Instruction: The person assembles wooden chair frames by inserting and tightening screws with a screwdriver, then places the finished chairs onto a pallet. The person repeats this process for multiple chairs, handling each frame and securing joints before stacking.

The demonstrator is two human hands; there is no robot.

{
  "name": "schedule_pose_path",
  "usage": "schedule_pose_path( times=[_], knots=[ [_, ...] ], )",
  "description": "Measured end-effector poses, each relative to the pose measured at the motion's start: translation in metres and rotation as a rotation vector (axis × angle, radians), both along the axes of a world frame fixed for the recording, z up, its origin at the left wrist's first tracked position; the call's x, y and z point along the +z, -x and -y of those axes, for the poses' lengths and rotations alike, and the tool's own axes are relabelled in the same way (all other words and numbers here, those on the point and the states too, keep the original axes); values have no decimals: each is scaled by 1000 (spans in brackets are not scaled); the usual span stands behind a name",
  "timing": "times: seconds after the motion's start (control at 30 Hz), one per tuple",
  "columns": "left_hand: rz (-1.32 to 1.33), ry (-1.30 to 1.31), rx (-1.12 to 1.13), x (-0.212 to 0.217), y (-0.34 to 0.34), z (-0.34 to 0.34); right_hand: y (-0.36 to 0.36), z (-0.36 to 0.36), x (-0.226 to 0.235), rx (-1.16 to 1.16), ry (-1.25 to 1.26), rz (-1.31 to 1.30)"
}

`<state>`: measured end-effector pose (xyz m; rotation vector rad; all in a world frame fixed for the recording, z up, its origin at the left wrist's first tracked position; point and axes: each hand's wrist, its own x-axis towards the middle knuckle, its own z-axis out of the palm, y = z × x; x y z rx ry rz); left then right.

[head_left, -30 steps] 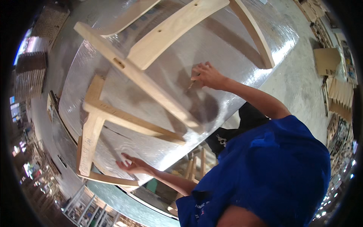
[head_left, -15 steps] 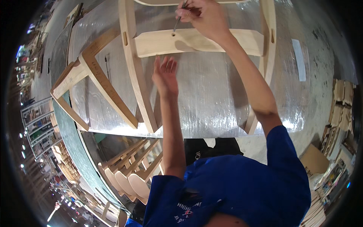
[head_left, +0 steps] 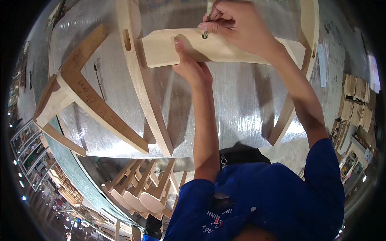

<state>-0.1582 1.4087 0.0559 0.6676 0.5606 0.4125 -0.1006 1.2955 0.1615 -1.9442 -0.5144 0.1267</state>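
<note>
A pale wooden chair frame [head_left: 144, 84] lies on a shiny metal-topped table [head_left: 237, 104]. My left hand [head_left: 191, 64] rests against the lower edge of the frame's curved back rail [head_left: 161, 50], thumb up on the wood. My right hand [head_left: 237, 24] is closed on a thin pen-like tool [head_left: 208, 18] whose tip touches the rail's face. Both forearms reach up from my blue shirt at the bottom.
A second joined wooden frame part [head_left: 80, 100] with handwriting on it lies at the table's left. Several more chair frames [head_left: 140, 193] are stacked below the table edge. Stacks of wooden pieces [head_left: 356, 108] stand at the right.
The view has come closer to the back rail. My left hand has moved up to touch the rail's lower edge, and my right hand has brought the tool tip down onto the wood.
</note>
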Motion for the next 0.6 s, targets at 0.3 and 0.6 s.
schedule_pose_path(
  times=[0.3, 0.6],
  knots=[
    [455, -1222, -297, 39, -11, -36, -4, 8, 38, 34, 458, 161],
    [614, -987, -826, 46, -57, -57, -1, 70, 63, 41, 578, 112]
  ],
)
